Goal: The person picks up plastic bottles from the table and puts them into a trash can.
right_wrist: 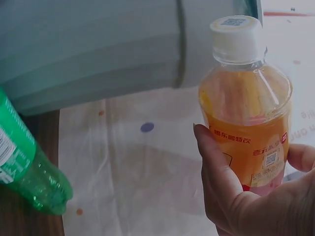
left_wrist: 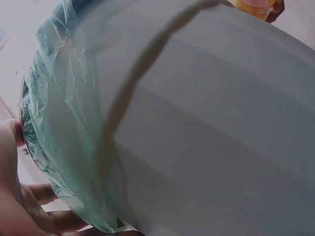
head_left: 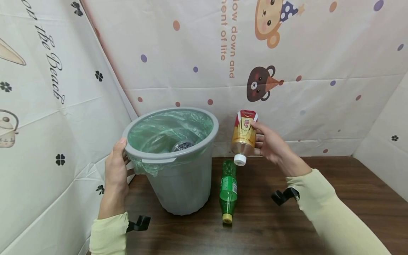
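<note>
Open dark wooden tabletop [head_left: 344, 191] lies free to my right. The grey plastic bin with its green liner [head_left: 178, 177] blocks the left, hard against the printed cloth wall [head_left: 57, 141] (little room there). A green plastic bottle [head_left: 228, 189] lies across the middle passage.

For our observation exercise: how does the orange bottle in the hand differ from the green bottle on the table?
The orange bottle is held in the air by the right hand, cap down; the green bottle lies untouched on the table. The orange bottle's cap is white, the green bottle's yellowish. Both are clear plastic, labelled and capped.
</note>
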`<action>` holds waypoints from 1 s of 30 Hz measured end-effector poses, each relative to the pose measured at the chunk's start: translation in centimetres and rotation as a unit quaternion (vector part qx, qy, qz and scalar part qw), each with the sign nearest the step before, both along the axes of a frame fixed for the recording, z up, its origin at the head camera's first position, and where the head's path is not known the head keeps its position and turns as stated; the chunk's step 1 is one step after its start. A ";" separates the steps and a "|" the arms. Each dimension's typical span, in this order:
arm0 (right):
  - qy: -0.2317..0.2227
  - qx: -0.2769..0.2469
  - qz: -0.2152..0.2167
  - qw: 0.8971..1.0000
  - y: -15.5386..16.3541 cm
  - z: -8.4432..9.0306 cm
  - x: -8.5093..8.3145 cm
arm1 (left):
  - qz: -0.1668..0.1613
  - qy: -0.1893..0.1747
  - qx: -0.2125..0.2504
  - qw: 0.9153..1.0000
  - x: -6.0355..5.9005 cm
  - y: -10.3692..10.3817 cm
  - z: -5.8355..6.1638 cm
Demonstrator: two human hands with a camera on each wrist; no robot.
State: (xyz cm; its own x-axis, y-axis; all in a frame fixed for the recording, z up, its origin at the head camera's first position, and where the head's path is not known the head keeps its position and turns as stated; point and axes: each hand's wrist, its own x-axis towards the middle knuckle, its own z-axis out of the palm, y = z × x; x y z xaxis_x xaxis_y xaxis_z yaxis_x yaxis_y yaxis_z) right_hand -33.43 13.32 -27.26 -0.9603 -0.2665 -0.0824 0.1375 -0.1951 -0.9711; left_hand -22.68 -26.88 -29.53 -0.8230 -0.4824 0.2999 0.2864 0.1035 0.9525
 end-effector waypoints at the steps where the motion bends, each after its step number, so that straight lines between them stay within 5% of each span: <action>1: 0.000 -0.001 0.001 1.000 -0.1 0.2 0.1 | 0.000 0.000 0.001 1.000 0.0 0.0 0.0; 30: 0.017 -0.051 0.018 0.998 -3.0 4.9 1.2 | -0.004 0.001 0.005 1.000 -0.1 -0.1 0.0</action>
